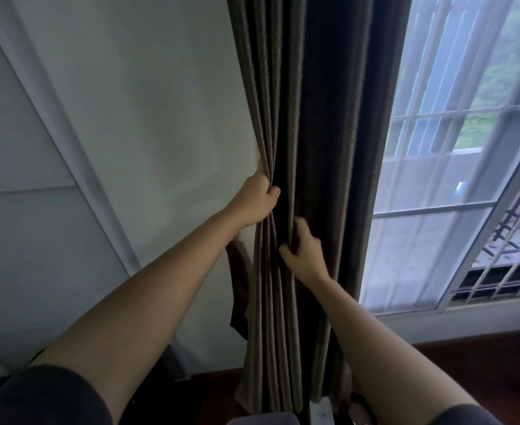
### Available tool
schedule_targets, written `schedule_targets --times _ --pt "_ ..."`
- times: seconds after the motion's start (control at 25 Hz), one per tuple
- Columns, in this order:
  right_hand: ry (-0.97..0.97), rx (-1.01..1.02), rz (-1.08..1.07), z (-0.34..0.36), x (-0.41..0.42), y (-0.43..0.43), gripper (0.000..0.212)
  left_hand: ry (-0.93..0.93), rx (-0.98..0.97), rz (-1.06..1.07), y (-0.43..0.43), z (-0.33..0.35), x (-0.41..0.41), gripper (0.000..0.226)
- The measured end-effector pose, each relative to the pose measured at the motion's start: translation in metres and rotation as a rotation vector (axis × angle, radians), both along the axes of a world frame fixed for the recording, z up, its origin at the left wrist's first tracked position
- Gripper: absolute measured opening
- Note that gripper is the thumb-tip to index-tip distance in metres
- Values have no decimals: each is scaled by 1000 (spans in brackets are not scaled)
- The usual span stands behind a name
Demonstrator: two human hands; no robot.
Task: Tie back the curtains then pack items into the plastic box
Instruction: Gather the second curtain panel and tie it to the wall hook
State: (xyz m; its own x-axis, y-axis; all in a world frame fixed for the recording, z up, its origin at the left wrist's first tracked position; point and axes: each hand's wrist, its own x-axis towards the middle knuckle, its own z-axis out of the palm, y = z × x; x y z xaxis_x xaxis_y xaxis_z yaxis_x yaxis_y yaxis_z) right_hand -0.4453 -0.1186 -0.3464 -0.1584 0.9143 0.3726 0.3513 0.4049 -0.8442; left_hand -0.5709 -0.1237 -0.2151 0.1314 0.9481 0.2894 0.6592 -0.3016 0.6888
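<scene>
A dark brown pleated curtain [317, 118] hangs bunched between the white wall and the window. My left hand [257, 199] grips the curtain's left edge folds against the wall. My right hand [301, 251] is lower and to the right, with fingers curled into the middle pleats. A brown tie-back strap [238, 286] hangs on the wall just left of the curtain, below my left hand. The plastic box is out of sight.
A white wall panel [130, 133] fills the left. A window [455, 179] with a mesh screen and bars stands at the right. Dark wooden floor [467, 369] lies below the sill. A pale object [261, 420] shows at the bottom edge.
</scene>
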Motion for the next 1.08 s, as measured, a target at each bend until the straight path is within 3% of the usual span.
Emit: schedule_targets --times 0.16,0.4,0.56,0.6,0.68,0.76,0.8,0.88,0.96,1.08 --pt "-188 -48 -29 -37 -4 -11 31 -19 25 -28 5 -2 7 53" --pt "-175 37 -4 -35 -14 -23 32 -112 32 -23 8 -6 19 49" --pt "-224 18 109 -33 -11 -24 23 -4 143 105 16 -12 25 56" --pt "-284 65 39 -28 -6 -20 22 21 139 135 16 -11 23 54" --pt "-301 238 -365 -16 10 -2 31 79 102 157 17 -8 17 45" --pt "-57 339 -688 10 29 16 40 93 70 157 15 -4 12 40" --pt "38 350 -713 26 37 23 43 95 68 155 13 -3 11 39" --pt "118 256 -625 47 50 39 51 108 66 152 11 -2 11 37" --pt "66 98 -517 51 55 51 51 100 44 157 10 -1 14 34" --pt "-150 119 -360 25 49 47 22 55 -1 157 7 1 19 37"
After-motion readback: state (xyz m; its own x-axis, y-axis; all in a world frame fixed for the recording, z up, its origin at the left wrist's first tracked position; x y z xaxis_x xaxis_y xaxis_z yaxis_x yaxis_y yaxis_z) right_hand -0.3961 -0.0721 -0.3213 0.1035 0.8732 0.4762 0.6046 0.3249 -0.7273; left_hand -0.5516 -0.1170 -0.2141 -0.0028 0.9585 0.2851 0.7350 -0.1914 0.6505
